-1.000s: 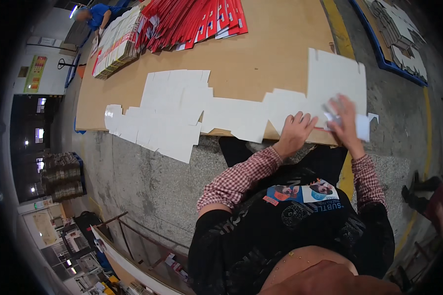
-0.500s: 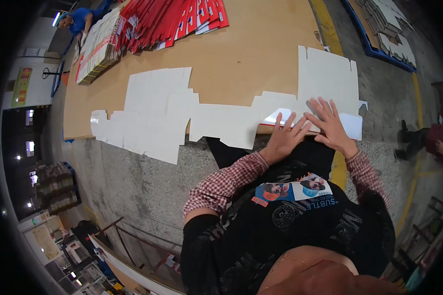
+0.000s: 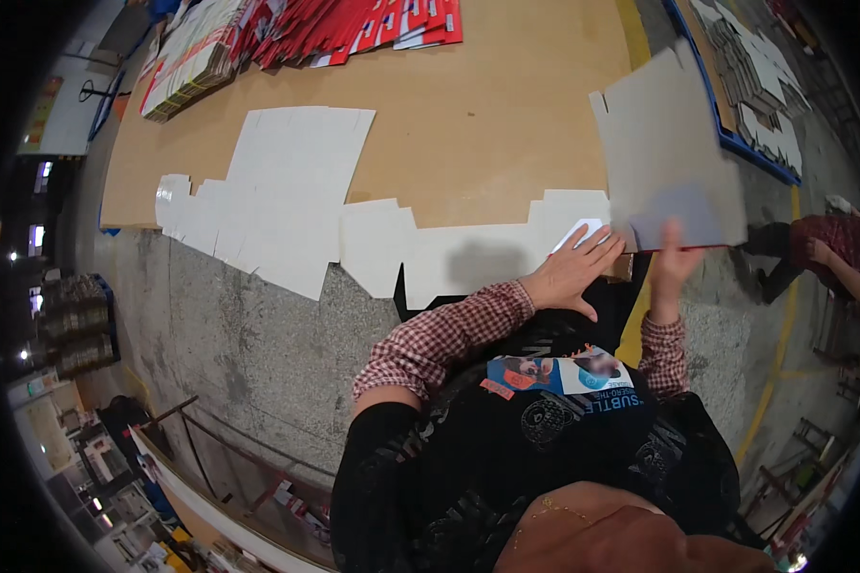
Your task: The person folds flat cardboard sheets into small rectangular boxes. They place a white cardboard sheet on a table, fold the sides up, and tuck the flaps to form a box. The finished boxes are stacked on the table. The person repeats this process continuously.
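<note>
A long white die-cut cardboard blank (image 3: 468,250) lies along the near edge of the table, with notches and flaps. My left hand (image 3: 575,272) rests flat on it, fingers stretched, beside a small shiny patch. At the blank's right end a wide panel (image 3: 674,143) stands raised and tilted off the table. My right hand (image 3: 674,272) grips the near edge of this panel; it is slightly blurred, and part of its fingers is hidden. A bluish-grey shadow or patch shows on the panel just above that hand.
Red printed flat pieces (image 3: 354,29) lie fanned at the back of the brown table (image 3: 487,143), beside a bundled stack (image 3: 196,62). Right of the table, a blue pallet (image 3: 736,143) holds cut cardboard. Another person (image 3: 831,253) is at the far right.
My hands have moved apart. The right one has taken hold of the right panel and lifted it, while the left stays flat on the blank. The view has shifted a little.
</note>
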